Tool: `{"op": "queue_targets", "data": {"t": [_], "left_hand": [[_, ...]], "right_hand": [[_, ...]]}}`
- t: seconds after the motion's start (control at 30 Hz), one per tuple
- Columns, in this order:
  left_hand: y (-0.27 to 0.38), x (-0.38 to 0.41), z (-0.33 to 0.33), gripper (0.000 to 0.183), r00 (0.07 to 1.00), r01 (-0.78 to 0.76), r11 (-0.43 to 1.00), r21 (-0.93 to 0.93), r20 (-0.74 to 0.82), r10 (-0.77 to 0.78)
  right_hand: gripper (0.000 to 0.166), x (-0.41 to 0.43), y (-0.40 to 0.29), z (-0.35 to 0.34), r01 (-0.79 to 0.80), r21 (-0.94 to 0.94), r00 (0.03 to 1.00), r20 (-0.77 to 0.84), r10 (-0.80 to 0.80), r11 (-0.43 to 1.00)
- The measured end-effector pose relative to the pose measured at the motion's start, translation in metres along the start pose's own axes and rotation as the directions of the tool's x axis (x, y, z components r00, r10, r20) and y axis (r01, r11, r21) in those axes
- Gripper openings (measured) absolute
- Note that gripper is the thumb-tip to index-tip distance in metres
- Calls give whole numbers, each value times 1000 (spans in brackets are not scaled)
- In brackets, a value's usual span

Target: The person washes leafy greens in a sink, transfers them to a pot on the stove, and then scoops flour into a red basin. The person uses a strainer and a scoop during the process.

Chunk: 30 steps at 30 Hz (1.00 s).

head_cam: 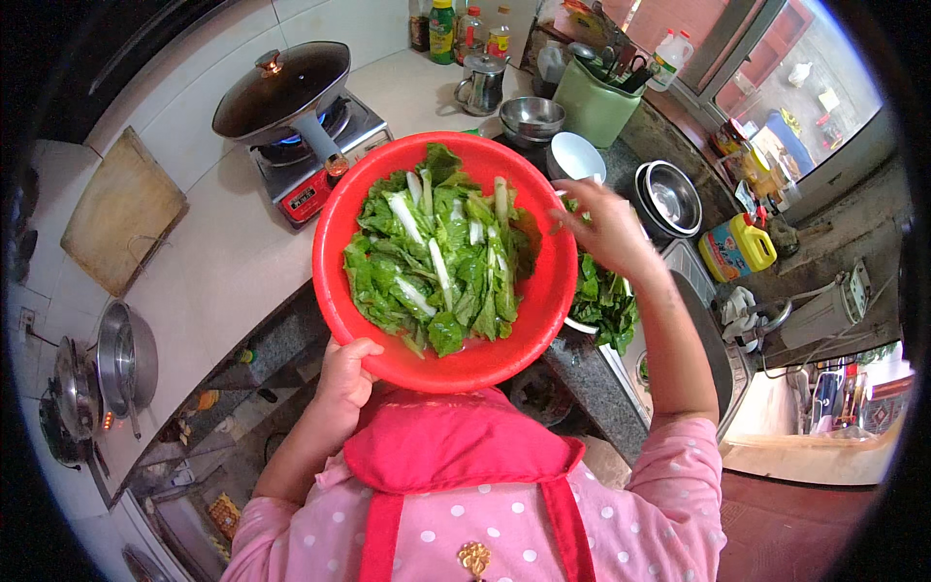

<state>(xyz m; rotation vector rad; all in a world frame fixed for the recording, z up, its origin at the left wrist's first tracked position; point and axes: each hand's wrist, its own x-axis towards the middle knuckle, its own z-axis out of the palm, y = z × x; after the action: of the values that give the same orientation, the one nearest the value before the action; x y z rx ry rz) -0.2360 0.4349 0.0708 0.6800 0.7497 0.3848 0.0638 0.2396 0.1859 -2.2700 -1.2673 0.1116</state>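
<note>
A red plastic basin is held up in front of my chest, with cut leafy greens and their pale stalks inside. My left hand grips its lower left rim, thumb on top and fingers underneath. Over the right rim is my right hand, slightly blurred, its fingers bent towards the basin; whether they press on the rim or hold anything is not clear. Below that hand, more leafy greens lie in a container with a white rim, mostly hidden by the basin and my arm.
A lidded wok sits over a blue flame on a portable gas stove; its handle points towards the basin. Steel bowls, a white bowl and a green utensil holder stand behind. The sink is at right, beside a yellow jug.
</note>
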Motion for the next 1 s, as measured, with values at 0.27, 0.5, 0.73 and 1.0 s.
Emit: {"op": "queue_targets", "data": {"t": [0.27, 0.5, 0.73, 1.0], "left_hand": [[-16, 8, 10, 49, 996, -65, 998, -22, 58, 67], [-14, -3, 27, 44, 994, -106, 994, -18, 22, 107], [-8, 5, 20, 57, 990, -78, 997, -13, 114, 79], [-1, 14, 30, 59, 987, -87, 996, -11, 132, 87]], "right_hand": [[126, 24, -15, 129, -89, -189, 925, 347, 152, 978], [118, 11, -81, 161, -46, -354, 988, 121, 95, 934], [103, 32, -54, 135, -53, -47, 996, 62, 56, 997], [101, 21, -51, 79, 35, 66, 992, -122, -27, 997]]}}
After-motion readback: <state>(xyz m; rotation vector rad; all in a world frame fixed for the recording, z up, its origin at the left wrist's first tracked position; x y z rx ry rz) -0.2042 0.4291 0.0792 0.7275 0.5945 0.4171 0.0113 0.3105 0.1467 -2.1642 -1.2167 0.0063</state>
